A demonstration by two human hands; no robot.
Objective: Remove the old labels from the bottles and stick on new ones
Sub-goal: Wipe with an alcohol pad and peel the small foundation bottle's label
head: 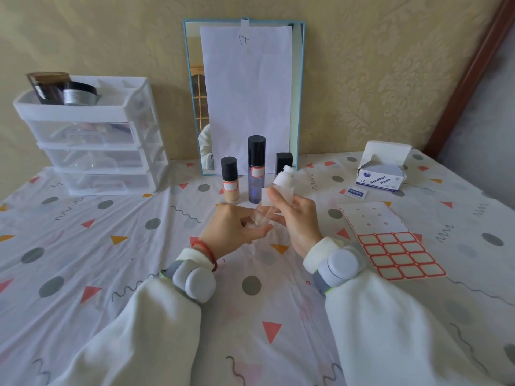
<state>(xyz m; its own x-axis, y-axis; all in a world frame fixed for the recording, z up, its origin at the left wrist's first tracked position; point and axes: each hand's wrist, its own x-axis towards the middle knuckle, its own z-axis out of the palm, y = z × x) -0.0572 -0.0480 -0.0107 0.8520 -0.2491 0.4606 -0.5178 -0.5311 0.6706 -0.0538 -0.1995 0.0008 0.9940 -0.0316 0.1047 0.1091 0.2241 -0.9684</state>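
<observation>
A clear bottle (262, 215) with a white pump top (284, 176) is held tilted above the table, top pointing up and to the right. My left hand (232, 231) grips its lower end. My right hand (296, 218) pinches a small white square pad (278, 196) against the bottle's upper body. I cannot tell whether this square is a wipe or a label. Behind stand a beige bottle (230, 185) and a tall purple bottle (256, 174), both black-capped with red-bordered labels. A sheet of red-bordered labels (401, 253) lies to the right.
An open box of alcohol pads (380, 176) and a single sachet (356, 193) sit at the back right. A black-capped item (284, 162) stands before a mirror (300, 93) covered with paper. A white drawer unit (92, 140) carrying dark jars is at the left.
</observation>
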